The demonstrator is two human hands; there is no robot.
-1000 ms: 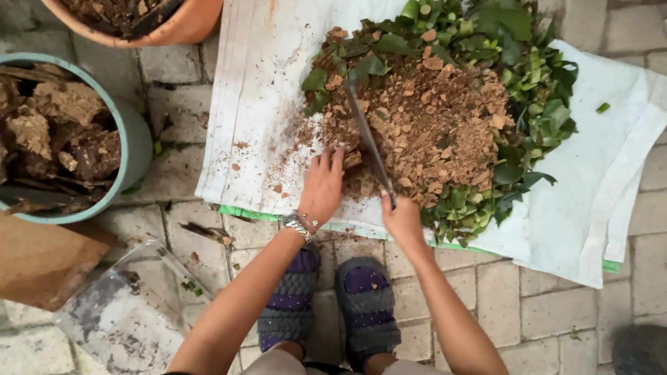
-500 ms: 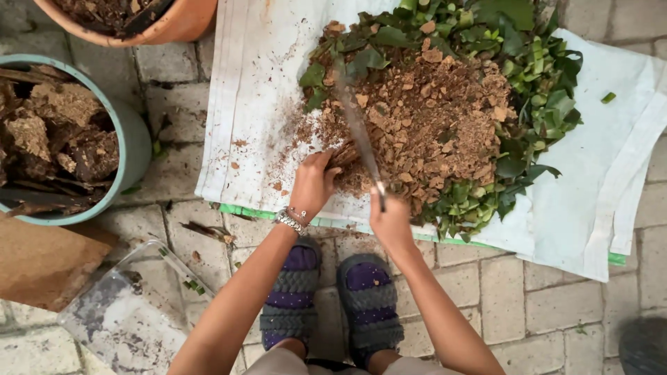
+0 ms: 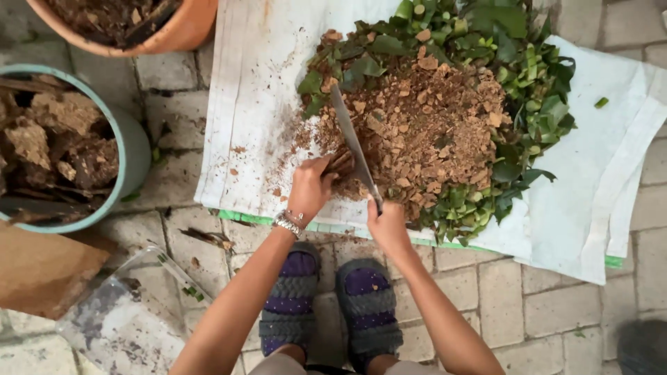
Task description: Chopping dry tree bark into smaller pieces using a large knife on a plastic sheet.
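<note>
While the left hand (image 3: 310, 187), fingers clamped, pins a small brown bark piece (image 3: 340, 164) at the near left edge of the mound of brown chips and chopped green leaves (image 3: 445, 111) on the white woven sack (image 3: 257, 104), the right hand (image 3: 385, 222), fingers wrapped tight, holds the long steel knife (image 3: 353, 146), blade angled over the bark. Chopping step, by my read; the next cut calls for fingertips kept clear of the blade.
</note>
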